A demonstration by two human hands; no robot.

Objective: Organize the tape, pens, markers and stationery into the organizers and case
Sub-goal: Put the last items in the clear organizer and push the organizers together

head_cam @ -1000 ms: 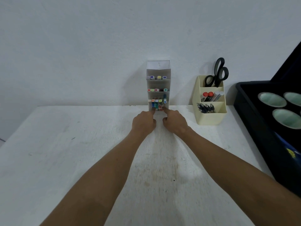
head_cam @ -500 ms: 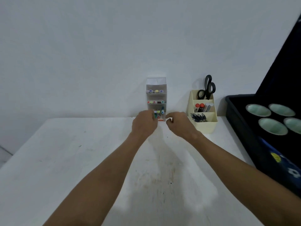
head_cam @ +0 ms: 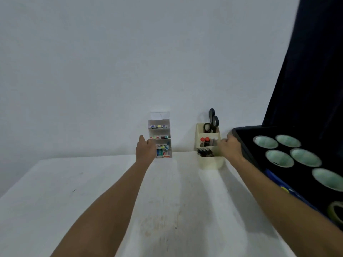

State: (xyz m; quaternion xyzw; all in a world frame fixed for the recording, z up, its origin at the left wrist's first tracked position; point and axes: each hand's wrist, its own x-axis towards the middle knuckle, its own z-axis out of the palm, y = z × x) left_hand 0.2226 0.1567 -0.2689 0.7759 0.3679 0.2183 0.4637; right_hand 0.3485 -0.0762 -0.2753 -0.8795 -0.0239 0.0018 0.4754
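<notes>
From the head camera, a white table (head_cam: 92, 191) stood against a pale wall. At its far edge stood a clear tiered organizer (head_cam: 160, 138), its upper shelves lined with markers (head_cam: 158, 126) whose coloured caps faced outward; the bottom shelf held small packets with blue and red labels (head_cam: 163, 153), the print too small and blurred to read. To the right, well apart from it, stood a cream organizer (head_cam: 209, 160) with stepped compartments: black scissors (head_cam: 212, 121) upright at the back, red-capped markers (head_cam: 204, 140) in the middle, dark pens (head_cam: 205, 152) in the front.

The left hand (head_cam: 145, 150) was stretched out just beside the clear organizer's left side, thumb raised; whether it touched the organizer could not be told, nor whether the fingers behind the palm were spread or together. The right hand (head_cam: 229, 146) reached between the cream organizer and the black case (head_cam: 246, 145) on the right, fingers loosely extended by the cream organizer's right edge; motion blur hid whether they pressed on anything.

The open case, its dark lid (head_cam: 306, 71) standing upright, held rolls of tape (head_cam: 279, 158) lying flat in rows, their pale green cores showing. Another roll, olive-toned (head_cam: 336, 212), lay at the near end. A blue patch with yellow marks (head_cam: 284, 188) ran along the case's near rim; no writing on it could be made out.
</notes>
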